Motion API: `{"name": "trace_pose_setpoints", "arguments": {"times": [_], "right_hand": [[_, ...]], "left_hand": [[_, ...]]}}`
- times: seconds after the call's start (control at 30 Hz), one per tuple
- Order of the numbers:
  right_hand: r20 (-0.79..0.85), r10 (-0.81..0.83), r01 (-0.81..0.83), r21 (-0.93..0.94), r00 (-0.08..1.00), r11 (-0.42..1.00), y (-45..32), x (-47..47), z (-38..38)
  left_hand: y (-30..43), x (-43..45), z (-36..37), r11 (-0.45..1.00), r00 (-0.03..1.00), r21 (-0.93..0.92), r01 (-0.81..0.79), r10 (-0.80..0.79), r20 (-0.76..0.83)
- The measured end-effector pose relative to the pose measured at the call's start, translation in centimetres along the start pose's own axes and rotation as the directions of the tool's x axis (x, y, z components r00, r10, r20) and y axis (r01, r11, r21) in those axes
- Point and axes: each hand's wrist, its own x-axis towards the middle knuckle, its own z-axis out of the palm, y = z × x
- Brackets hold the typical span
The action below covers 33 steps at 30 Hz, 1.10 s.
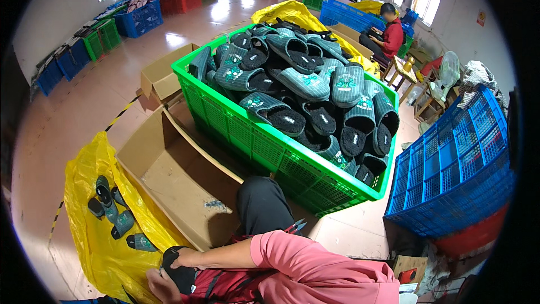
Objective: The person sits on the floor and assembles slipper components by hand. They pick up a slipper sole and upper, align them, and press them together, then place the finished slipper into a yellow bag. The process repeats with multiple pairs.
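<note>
Low in the view, over my lap, a black-soled slipper (184,280) lies between my two hands. My right hand (187,258) grips its upper end, with the thumb at the opening. From the other side my left hand (162,287) holds its edge; part of this hand is hidden. To the left, several grey-green striped slippers (110,212) lie on a yellow plastic sheet (90,257). A pair of thread snips (296,226) with red handles sits by my knee. In front, a green plastic crate (270,147) is heaped with similar slippers (295,82) with black fleecy insoles.
An open cardboard box (181,185) stands between the sheet and the green crate. A blue crate (453,156) leans at the right, near a fan (449,67). Farther back a person in red (390,36) sits. Filled crates (139,17) line the left wall.
</note>
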Motion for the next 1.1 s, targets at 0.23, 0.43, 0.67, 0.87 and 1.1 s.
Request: {"name": "trace_pose_setpoints", "arguments": {"times": [0.23, 0.43, 0.67, 0.87, 1.1], "right_hand": [[0.022, 0.052, -0.055, 0.164, 0.998, 0.985, 1.9, 2.2, -1.5], [0.191, 0.005, -0.075, 0.361, 0.982, 0.929, 1.3, 0.3, -1.1], [0.157, 0.097, -0.153, 0.393, 0.983, 0.907, -1.1, -1.9, -1.7], [-0.038, -0.08, 0.089, 0.391, 0.996, 0.916, 0.0, -2.5, 0.4], [-0.335, -0.382, 0.405, 0.0, 0.861, 0.914, 4.5, -0.6, 3.2]], "left_hand": [[0.9, -4.8, 1.8, -0.418, 0.8, -0.773, 0.477, -0.157, 0.579], [4.4, -6.0, -4.5, -0.078, 0.85, -0.87, 0.486, -0.189, 0.492], [6.6, -7.6, -3.3, 0.258, 0.848, -0.848, 0.464, -0.405, 0.341], [7.1, -6.1, -3.5, 0.344, 0.73, -0.707, 0.618, -0.584, 0.355], [7.2, -3.9, -4.3, 0.858, 0.898, -0.309, 0.41, -0.44, -0.03]]}}
